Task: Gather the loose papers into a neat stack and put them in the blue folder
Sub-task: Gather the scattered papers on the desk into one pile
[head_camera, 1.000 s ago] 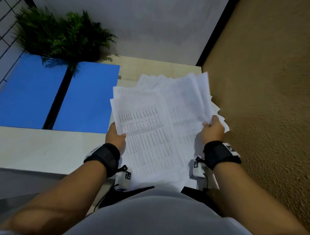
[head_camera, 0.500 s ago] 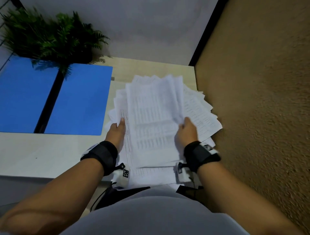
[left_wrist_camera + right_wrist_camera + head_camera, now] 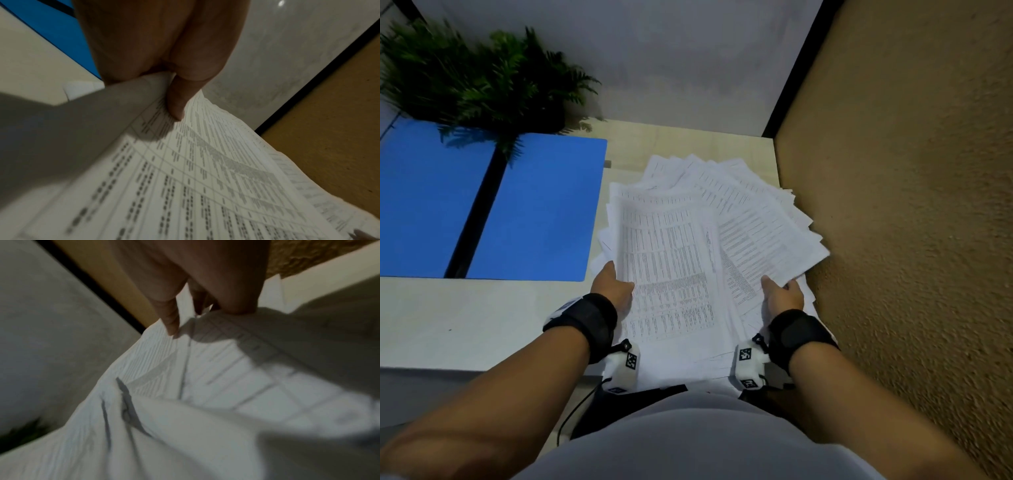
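Observation:
A fanned bundle of printed white papers (image 3: 688,253) is held over the desk's right end, its sheets splayed toward the far right. My left hand (image 3: 613,284) grips the bundle's left edge, thumb on top (image 3: 174,104) over the printed tables (image 3: 205,170). My right hand (image 3: 780,291) grips the right edge, thumb down on the sheets (image 3: 170,327); the papers (image 3: 185,386) look blurred there. The blue folder (image 3: 534,209) lies open and flat on the desk to the left, with a black spine (image 3: 476,212) between its two halves.
A green fern (image 3: 482,78) stands at the back left, its fronds overhanging the folder. A tan textured wall (image 3: 893,205) runs close along the right of the papers. The pale desk surface (image 3: 465,322) extends left of my left wrist. A white wall (image 3: 654,61) is behind.
The right hand has moved back out to the bundle's right edge, and the raised sheets have come down into a flatter fan. The left hand keeps its grip on the left edge.

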